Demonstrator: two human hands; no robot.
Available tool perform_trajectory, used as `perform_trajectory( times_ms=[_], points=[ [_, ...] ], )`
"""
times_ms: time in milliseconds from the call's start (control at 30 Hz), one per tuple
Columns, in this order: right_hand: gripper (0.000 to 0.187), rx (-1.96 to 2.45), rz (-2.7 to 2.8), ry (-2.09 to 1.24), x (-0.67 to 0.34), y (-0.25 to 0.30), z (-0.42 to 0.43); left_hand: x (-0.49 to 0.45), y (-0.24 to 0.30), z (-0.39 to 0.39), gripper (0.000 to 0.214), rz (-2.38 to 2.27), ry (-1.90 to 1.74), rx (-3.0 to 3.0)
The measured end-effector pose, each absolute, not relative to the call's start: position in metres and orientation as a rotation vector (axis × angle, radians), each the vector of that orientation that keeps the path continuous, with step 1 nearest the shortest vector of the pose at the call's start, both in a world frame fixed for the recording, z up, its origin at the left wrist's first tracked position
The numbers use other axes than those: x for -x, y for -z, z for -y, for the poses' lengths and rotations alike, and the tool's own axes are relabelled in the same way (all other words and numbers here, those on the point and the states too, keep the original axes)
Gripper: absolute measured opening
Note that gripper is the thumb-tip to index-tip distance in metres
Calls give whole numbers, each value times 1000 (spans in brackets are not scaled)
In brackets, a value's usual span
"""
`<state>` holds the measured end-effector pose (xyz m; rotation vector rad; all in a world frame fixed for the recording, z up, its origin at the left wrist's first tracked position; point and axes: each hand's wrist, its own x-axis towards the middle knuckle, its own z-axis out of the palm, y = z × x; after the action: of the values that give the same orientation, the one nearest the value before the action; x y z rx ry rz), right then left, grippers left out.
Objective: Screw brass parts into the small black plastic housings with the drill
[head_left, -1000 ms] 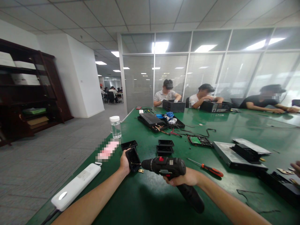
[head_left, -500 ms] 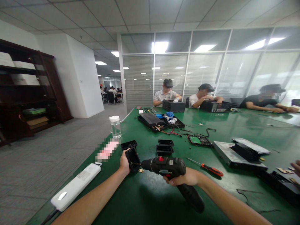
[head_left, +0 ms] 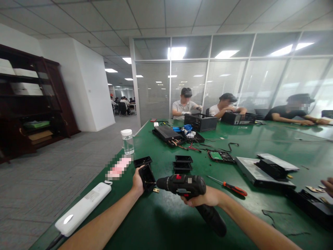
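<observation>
My left hand (head_left: 137, 182) grips a small black open box-like bracket (head_left: 147, 177), held upright on the green table (head_left: 161, 222). My right hand (head_left: 205, 198) is wrapped round the grip of a black cordless screwdriver (head_left: 191, 189). Its bit points left into the bracket. A small brass-coloured piece (head_left: 156, 190) lies on the table just below the bit.
Similar black brackets (head_left: 183, 163) and another (head_left: 143, 161) lie just beyond. A red-handled screwdriver (head_left: 229, 186), a white power strip (head_left: 83, 208), a clear jar (head_left: 127, 141), a bare drive (head_left: 221, 157) and opened computer cases (head_left: 262, 172) are on the table. Three people work at the far end.
My hands and the tool have stayed where they were. The person at the far end has turned a black computer case and shifted it to the right.
</observation>
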<state>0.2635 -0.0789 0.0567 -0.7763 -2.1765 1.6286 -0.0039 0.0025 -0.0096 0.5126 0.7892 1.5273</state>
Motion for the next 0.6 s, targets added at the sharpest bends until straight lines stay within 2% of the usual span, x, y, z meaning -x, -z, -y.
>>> perform_trajectory(
  times_ms=[600],
  points=[
    [23, 763, 2219, -1594, -265, -60, 80, 5, 12, -5, 26, -796, -1535, -507]
  ],
)
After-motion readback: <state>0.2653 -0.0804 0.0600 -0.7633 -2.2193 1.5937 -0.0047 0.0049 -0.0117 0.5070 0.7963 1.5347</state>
